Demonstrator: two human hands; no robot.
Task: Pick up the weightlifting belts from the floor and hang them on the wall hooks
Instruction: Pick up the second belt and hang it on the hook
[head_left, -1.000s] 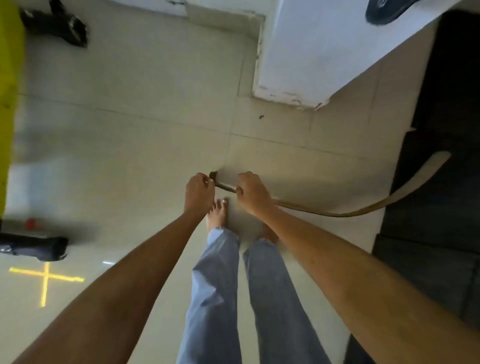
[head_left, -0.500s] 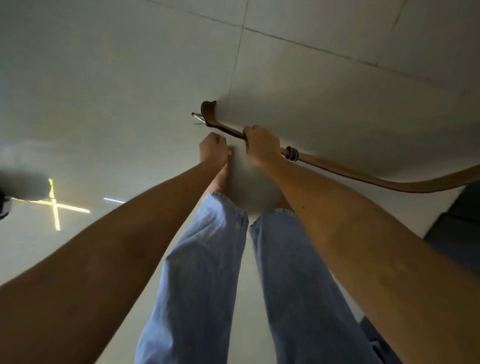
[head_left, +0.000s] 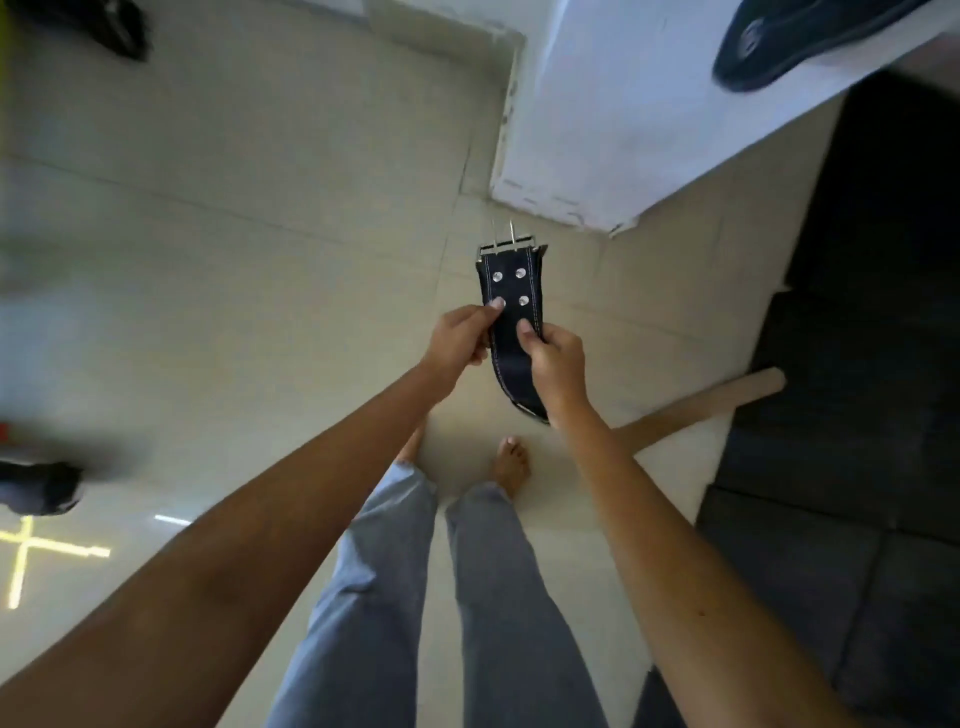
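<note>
I hold a weightlifting belt (head_left: 511, 332) up in front of me, its black face with white stitching and several silver rivets turned to the camera. Its metal buckle (head_left: 506, 244) points away from me, prongs up. My left hand (head_left: 457, 340) pinches the belt's left edge and my right hand (head_left: 553, 358) grips its right edge. The tan underside of the belt's tail (head_left: 696, 408) trails down to the right behind my right forearm, reaching toward the dark mat. No wall hooks are in view.
A white wall corner (head_left: 613, 114) stands just ahead with a dark round object (head_left: 789, 41) against it. Black floor mats (head_left: 857, 364) lie on the right. Dark gear (head_left: 36, 486) sits on the pale tiled floor at left, beside a yellow cross marking (head_left: 31, 551). My bare feet show below.
I have straightened up from a low bend. The belt has risen off the floor and turned so its black face shows, and my left hand now grips it too.
</note>
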